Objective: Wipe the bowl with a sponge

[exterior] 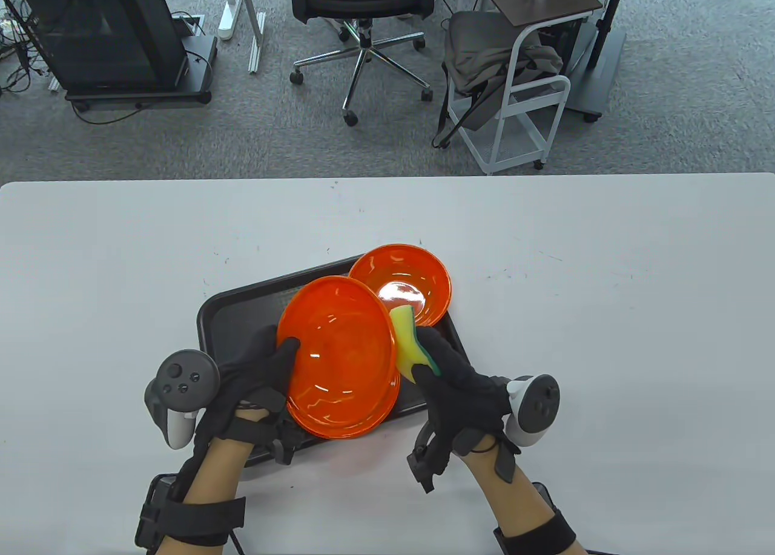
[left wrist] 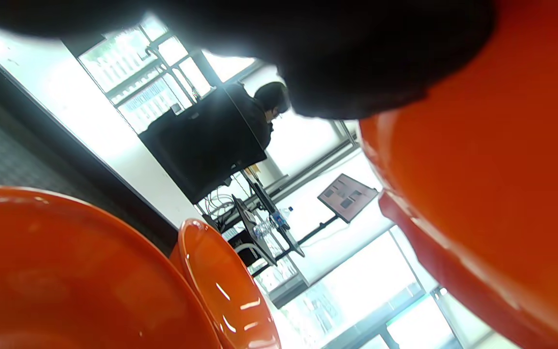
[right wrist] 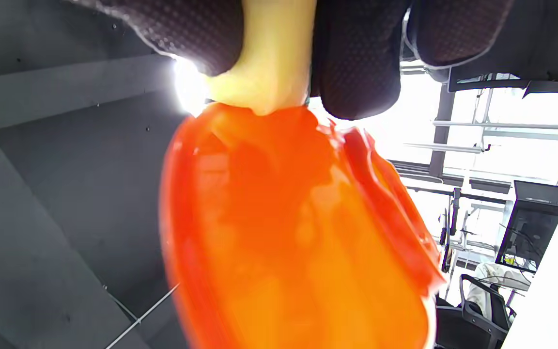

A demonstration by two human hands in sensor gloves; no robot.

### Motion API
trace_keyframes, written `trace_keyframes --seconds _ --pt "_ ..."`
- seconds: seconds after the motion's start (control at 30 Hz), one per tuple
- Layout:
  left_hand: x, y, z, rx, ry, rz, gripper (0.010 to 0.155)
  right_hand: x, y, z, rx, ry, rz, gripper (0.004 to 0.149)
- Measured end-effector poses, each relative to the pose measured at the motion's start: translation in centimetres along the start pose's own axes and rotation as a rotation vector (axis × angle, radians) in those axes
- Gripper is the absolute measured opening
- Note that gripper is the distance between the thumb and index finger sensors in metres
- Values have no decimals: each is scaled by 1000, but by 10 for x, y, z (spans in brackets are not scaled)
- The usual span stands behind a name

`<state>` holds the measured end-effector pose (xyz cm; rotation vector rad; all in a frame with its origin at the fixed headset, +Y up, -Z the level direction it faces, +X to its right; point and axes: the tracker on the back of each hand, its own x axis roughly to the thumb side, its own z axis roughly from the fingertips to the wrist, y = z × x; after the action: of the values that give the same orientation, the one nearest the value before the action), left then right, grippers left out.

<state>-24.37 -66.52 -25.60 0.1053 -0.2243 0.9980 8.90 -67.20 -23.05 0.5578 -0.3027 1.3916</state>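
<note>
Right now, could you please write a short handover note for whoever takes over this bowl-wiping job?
Left hand: grips the near orange bowl by its left rim, tilted up over the black tray.
Right hand: holds the yellow-green sponge, pressed against that bowl's right rim.
A second orange bowl sits at the tray's far corner; the left wrist view shows a further orange dish below the held one.
Done: bowl lifted, sponge in contact.
Left: wipe round the bowl and set it down. Whether any wiping is finished cannot be told.
</note>
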Motion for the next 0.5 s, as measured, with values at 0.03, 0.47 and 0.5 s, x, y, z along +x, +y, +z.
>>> trace_keyframes --seconds 0.03,0.47,0.5 --pt "2 -2 0 -14 -11 1 54 -1 -1 0 -5 5 -10 48" --pt "24 -31 2 -230 -152 235 53 -23 7 -1 100 157 -261 49" --pt "25 -31 2 -221 -170 240 53 -24 10 0 116 165 -260 50"
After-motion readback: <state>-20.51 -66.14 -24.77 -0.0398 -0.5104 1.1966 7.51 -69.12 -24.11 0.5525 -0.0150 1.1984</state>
